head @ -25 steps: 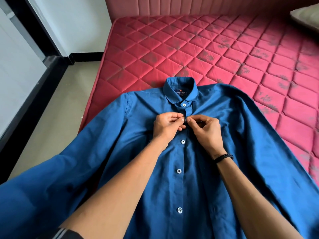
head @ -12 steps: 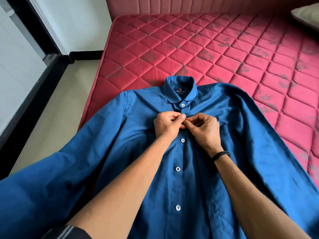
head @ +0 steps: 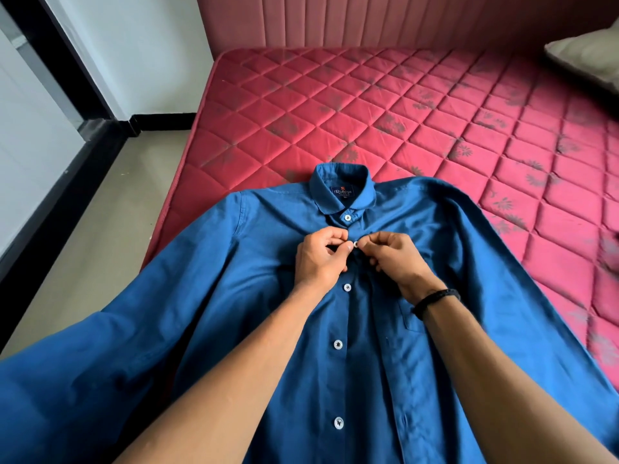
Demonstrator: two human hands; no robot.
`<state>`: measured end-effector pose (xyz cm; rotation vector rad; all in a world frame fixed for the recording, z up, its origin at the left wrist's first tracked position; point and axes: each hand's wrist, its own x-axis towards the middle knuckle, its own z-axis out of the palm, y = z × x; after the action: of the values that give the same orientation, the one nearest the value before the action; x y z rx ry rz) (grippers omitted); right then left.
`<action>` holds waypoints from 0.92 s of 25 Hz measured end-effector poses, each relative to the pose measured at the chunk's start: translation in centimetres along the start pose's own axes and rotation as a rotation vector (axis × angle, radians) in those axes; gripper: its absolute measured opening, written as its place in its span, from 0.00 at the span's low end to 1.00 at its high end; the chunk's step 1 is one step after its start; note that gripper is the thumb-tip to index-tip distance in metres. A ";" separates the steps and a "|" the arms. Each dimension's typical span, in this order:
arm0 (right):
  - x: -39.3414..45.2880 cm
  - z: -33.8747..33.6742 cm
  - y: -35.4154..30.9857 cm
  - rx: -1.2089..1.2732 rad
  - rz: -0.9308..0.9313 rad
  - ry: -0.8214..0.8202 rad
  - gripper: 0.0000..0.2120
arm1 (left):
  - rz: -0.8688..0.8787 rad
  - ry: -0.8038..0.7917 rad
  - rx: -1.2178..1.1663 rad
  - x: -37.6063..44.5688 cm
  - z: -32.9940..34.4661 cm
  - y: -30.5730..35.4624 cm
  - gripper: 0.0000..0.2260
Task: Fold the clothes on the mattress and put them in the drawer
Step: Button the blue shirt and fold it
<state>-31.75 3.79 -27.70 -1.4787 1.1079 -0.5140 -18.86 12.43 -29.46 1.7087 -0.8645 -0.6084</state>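
A blue button-up shirt (head: 234, 313) lies face up on the red quilted mattress (head: 385, 112), collar away from me, sleeves spread to both sides. My left hand (head: 321, 254) pinches the shirt's placket just below the collar. My right hand (head: 398, 259), with a black band on its wrist, pinches the other edge of the placket beside a small white button (head: 355, 243). The two hands meet at that button. Several buttons below it look fastened. No drawer is in view.
A pink padded headboard (head: 368, 18) runs behind the mattress. A grey pillow (head: 589, 58) lies at the far right corner. Bare floor (head: 100, 229) lies left of the bed, bounded by a white wall with black skirting.
Both hands stay at the same button below the collar. The white button now shows between the fingertips. The view has shifted slightly.
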 end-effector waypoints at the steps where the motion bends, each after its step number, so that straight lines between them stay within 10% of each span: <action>1: 0.3 -0.2 -0.2 0.002 0.018 -0.021 0.07 | 0.056 0.047 0.068 -0.2 0.3 0.1 0.04; 11: -2.9 -0.4 -2.0 -0.191 -0.065 0.003 0.06 | 0.101 0.185 0.157 -1.0 -0.3 2.1 0.10; 17: -14.8 0.8 0.4 -0.472 -0.211 0.315 0.18 | 0.288 -0.368 0.535 -9.1 -5.3 3.3 0.12; 23: -12.2 3.0 -1.5 -0.764 -0.010 0.448 0.11 | 0.258 -0.243 0.544 -9.1 -4.6 2.7 0.16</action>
<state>-34.33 15.50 -23.75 -2.0808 1.7773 -0.4604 -21.55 21.90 -25.69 1.9776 -1.5026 -0.4308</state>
